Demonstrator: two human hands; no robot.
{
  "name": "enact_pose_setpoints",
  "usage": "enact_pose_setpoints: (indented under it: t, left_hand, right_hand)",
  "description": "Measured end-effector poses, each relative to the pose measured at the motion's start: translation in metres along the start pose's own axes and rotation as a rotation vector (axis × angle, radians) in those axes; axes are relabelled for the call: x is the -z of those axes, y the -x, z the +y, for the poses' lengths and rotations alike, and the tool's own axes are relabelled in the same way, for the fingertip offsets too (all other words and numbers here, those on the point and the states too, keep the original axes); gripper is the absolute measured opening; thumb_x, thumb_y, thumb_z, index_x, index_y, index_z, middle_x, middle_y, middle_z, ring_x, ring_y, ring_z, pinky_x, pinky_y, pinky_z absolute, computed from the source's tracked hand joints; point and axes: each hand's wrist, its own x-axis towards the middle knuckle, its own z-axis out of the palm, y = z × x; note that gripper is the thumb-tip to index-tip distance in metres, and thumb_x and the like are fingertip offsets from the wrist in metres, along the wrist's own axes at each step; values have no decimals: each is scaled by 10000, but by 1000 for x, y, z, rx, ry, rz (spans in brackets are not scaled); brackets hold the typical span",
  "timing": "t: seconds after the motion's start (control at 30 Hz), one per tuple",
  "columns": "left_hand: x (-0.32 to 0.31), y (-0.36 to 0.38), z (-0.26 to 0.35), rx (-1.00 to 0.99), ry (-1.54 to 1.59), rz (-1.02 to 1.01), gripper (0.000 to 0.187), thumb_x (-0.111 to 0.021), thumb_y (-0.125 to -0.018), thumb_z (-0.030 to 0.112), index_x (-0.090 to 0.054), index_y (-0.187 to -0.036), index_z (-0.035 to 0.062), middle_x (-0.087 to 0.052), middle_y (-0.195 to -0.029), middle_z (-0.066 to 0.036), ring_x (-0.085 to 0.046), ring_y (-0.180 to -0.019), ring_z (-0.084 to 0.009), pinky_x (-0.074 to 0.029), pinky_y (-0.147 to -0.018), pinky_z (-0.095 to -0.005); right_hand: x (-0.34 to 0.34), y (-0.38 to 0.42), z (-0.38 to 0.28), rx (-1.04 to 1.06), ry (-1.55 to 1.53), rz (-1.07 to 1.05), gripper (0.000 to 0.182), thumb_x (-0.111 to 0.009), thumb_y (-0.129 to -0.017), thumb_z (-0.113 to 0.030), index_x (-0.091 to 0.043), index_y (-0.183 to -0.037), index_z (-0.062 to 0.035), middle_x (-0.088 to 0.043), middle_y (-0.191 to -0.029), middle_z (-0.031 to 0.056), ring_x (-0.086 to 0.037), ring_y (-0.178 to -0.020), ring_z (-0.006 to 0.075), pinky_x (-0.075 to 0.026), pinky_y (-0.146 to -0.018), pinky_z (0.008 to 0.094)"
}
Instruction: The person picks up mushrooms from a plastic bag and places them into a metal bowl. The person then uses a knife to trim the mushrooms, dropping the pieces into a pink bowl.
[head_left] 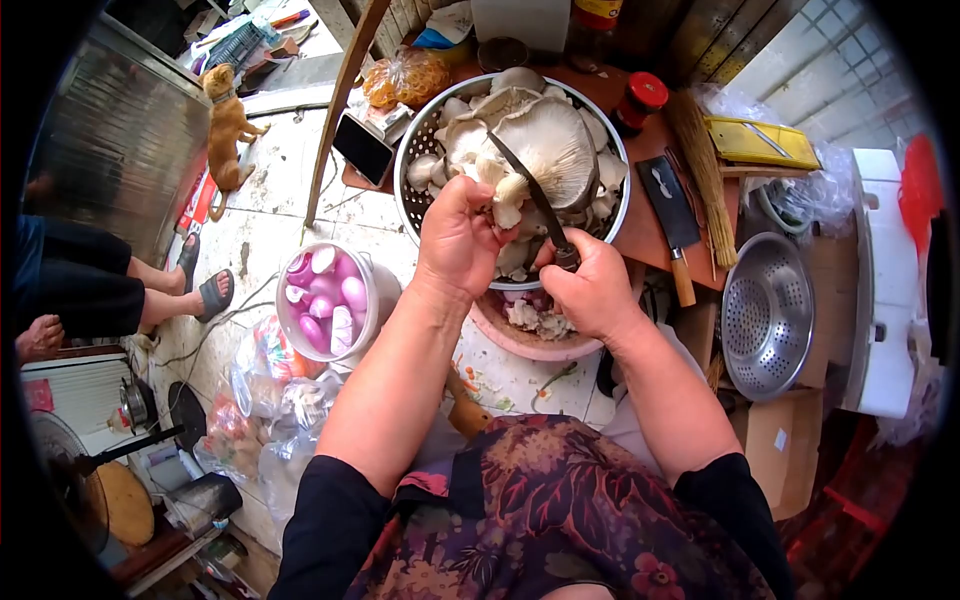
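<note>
1. The left hand pinches a mushroom by its stem, fingers curled tight around it, holding it over the pink basin; this placement probably lets trimmings drop into the basin, where pale scraps already lie.
2. The right hand is closed around the handle of a knife; the dark blade slants up and left across the stem, edge set against the cut end.
3. The held mushroom is pale cream, the stem stubby, the base ragged.
4. Just behind, a metal colander holds more broad, grey-white caps; it rests on the wooden table.
5. Farther right lie a cleaver and an empty strainer.
</note>
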Motion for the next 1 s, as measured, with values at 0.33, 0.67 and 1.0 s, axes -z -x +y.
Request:
enact_pose_setpoints:
  t: [0.33, 0.67, 1.0]
  left_hand:
    - [2, -2, 9, 1, 34, 12, 194, -561, -789, 200, -622, -946, 104, -665, -876, -34, -614, -746, -171, -492, -651, -311]
    - [29, -12, 38, -165, -23, 107, 216, -576, -775, 215, -615, -964, 119, -649, -907, -23, -603, -778, -175, -491, -654, -337]
    - [0, 4, 23, -409, -467, 54, 397, -567, -698, 28, -548, -1093, -5, -620, -928, -61, -582, -754, -141, -474, -657, -253]
  right_hand:
    - [-4, -2, -3, 90, 156, 51, 234, -588, -741, -142, -628, -899, 27, -649, -757, 211, -649, -688, 313, -510, -682, 366]
    - [0, 12, -2, 34, 212, -55, 224, -597, -724, -138, -620, -876, 25, -633, -719, 193, -614, -638, 290, -495, -659, 357]
    - [17, -14, -17, 142, -226, 327, 249, -693, -802, -92, -616, -1024, -9, -592, -811, 2, -555, -654, 77, -471, -600, 231]
